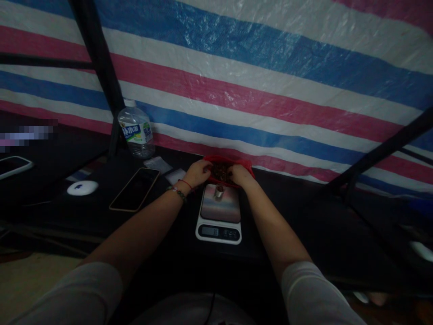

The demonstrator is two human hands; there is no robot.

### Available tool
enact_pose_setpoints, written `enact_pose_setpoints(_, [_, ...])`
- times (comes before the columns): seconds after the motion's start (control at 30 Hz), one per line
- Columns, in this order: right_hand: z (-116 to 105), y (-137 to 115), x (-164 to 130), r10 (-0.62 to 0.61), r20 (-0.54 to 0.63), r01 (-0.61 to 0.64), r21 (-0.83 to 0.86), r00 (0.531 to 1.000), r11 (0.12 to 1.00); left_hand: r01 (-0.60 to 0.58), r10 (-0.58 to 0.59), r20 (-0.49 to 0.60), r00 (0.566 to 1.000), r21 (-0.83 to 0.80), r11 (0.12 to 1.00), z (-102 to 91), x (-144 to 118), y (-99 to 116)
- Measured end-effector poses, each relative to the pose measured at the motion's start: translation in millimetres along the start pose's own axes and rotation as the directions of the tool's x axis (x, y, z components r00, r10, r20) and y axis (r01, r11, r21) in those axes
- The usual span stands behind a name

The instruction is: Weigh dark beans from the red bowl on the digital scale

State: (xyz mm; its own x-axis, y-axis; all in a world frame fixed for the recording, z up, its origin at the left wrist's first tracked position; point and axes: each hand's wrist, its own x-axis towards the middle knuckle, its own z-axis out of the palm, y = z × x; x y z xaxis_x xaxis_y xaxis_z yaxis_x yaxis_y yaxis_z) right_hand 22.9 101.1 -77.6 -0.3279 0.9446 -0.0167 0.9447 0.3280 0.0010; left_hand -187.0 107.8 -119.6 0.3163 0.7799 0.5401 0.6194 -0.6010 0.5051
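A red plastic bag [226,160] full of small dark pieces lies open on the black table, just behind a white kitchen scale [219,212]. My left hand [198,174] grips the bag's left edge and my right hand [238,174] grips its right edge, holding the mouth apart. A small metal cup [219,191] stands on the scale's far end, right below the bag. Beaded and red string bracelets circle my left wrist.
A phone [135,188] lies face up left of the scale, with a white round disc [82,188] further left and another phone [13,166] at the far left. A water bottle [136,131] stands by a black pole. Small clear pouches [158,164] lie near it. A striped tarp hangs behind.
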Motion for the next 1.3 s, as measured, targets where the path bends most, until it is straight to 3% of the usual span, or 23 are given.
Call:
enact_pose_setpoints(0.3, [-2,1,-1,-0.019,-0.096,0.03,0.115,0.995,0.993,0.003,-0.003,-0.001,1.0,-0.018,1.0,0.7,0,-2])
enact_pose_setpoints(0.57, [10,-3,3,-0.098,-0.037,0.102,0.129,0.995,0.986,-0.044,0.043,-0.017,0.999,-0.013,0.999,3.3,0,-4])
enact_pose_setpoints(0.83, [2,-4,3,-0.148,-0.011,0.148,0.074,0.989,0.986,-0.026,0.026,-0.004,1.0,-0.007,1.0,-0.2,0,-1])
enact_pose_setpoints(1.07, [2,-2,6,-0.103,0.016,0.102,0.051,0.995,0.993,-0.022,0.022,0.005,1.0,-0.005,1.0,-0.2,0,-1])
enact_pose_setpoints(1.3, [0,0,4,-0.079,-0.065,0.088,0.141,0.995,0.986,-0.02,0.02,0.011,1.0,-0.003,1.0,1.2,0,-3])
